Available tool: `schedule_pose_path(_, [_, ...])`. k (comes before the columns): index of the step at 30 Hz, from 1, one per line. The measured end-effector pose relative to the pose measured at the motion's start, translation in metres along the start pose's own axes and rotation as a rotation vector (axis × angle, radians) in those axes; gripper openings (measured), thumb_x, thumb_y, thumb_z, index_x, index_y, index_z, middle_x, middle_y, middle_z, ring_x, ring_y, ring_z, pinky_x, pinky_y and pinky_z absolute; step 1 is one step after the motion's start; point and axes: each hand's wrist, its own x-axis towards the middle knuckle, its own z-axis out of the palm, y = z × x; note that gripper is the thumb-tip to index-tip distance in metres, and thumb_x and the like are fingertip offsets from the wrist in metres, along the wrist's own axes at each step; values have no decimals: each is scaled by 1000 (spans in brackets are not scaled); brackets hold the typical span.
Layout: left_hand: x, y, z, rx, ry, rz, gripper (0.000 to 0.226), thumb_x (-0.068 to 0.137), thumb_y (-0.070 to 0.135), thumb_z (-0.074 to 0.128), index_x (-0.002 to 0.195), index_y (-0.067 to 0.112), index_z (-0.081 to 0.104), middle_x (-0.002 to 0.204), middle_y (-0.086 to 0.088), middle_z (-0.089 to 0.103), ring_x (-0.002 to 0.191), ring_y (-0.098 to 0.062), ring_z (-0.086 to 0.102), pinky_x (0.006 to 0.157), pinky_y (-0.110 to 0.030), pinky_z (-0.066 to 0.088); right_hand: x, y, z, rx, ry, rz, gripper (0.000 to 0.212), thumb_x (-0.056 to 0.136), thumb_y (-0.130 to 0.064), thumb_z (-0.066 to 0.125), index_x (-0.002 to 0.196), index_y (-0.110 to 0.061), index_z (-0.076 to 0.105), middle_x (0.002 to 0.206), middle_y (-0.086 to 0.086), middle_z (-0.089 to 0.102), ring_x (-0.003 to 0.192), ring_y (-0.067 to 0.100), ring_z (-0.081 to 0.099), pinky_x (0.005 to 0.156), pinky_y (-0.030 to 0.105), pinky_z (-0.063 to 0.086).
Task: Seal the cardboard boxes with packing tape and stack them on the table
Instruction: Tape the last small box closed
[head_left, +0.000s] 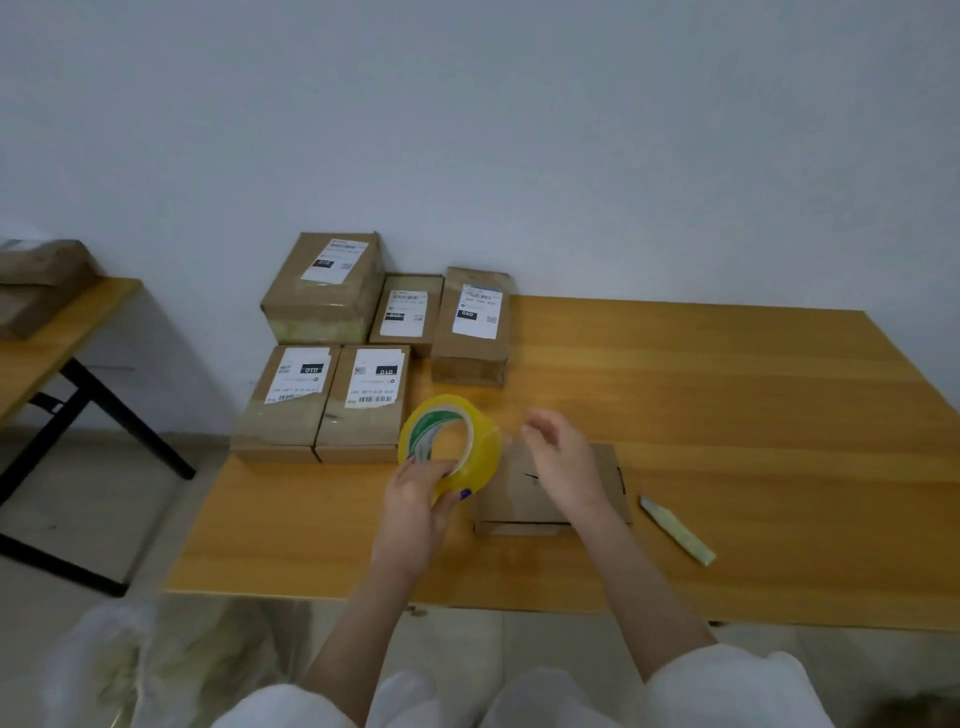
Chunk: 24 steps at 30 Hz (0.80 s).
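Forearms (639, 582) reach forward: left hand (418, 501) grips the tape roll (452, 441) through its core, right hand (563, 460) hovers open over the flat box (609, 478) near the surface's (727, 389) front edge. Box likely light, crushable; hold its edges.

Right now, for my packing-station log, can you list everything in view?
labelled cardboard boxes: five, brown with white labels, table's far-left corner
plain cardboard box: one, brown, flat, near middle of table
packing tape roll: one, yellow, left of the plain cardboard box
box cutter: one, pale yellow-green, on table right of the plain cardboard box
table: one, orange wood
side table: one, orange wood, black legs, far left
package: one, brown, on the side table
plastic bag: one, clear, floor, lower left
left hand: grips the packing tape roll
right hand: fingers extended, above the plain cardboard box
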Motion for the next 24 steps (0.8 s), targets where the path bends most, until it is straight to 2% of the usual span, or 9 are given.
schedule_pose_path(3, [2,17,-8,-83,101,80,29,65,-2,77,93,4,72,87,-8,72,87,-21,66,91,-49,44,1,-12,-4,18,-115,-24,37,99,-30,49,134,-18,52,127,-8,56,117,9,53,104,34,43])
schedule_pose_path(5, [1,25,-7,-129,140,93,28,67,6,71,95,3,71,90,-9,72,95,-15,57,90,-50,44,1,-18,-10,56,-141,-33,35,98,-30,51,130,-16,57,122,-4,63,109,13,61,98,41,50])
schedule_pose_path(9, [-1,36,-5,-163,131,66,31,70,9,68,100,4,70,96,-5,71,104,-15,51,94,-48,42,-3,-20,-24,142,-99,-57,26,96,-22,57,119,-13,64,106,-1,69,94,14,68,90,37,55])
schedule_pose_path(11, [-3,42,-4,-179,118,86,31,69,7,68,100,3,70,96,0,68,106,-15,50,96,-31,43,-5,-17,-28,166,-80,-54,24,94,-19,60,115,-11,66,105,3,70,94,16,68,88,35,56])
schedule_pose_path(14, [-3,52,-5,-200,97,92,32,67,4,69,98,2,70,97,1,66,107,-11,48,97,-5,26,-4,-12,-34,179,-26,-13,15,91,-17,64,104,-14,70,101,4,72,91,16,69,86,33,56])
schedule_pose_path(16, [-2,56,-6,-193,80,89,30,67,5,69,97,3,71,95,0,68,106,-15,48,96,-5,25,-3,-11,-37,241,23,26,6,88,-17,69,88,-23,71,92,1,74,86,16,70,87,37,56])
schedule_pose_path(18, [-1,59,-6,-200,64,92,29,68,7,69,97,3,71,95,4,64,106,-16,47,93,-6,27,-2,-10,-39,291,74,50,11,85,-15,72,82,-25,68,88,-1,72,86,16,69,88,40,56])
schedule_pose_path(21, [0,61,-4,-233,55,91,32,71,1,74,102,3,70,100,8,57,106,0,46,87,7,28,-2,-13,-41,293,117,48,13,85,-17,72,90,-25,64,93,-1,70,88,15,68,89,40,55])
schedule_pose_path(24, [0,62,-4,-262,48,69,34,72,-5,75,104,3,69,100,12,55,103,11,40,81,10,29,-1,-18,-44,311,115,73,17,88,-14,68,104,-14,65,92,1,69,80,13,69,85,37,57])
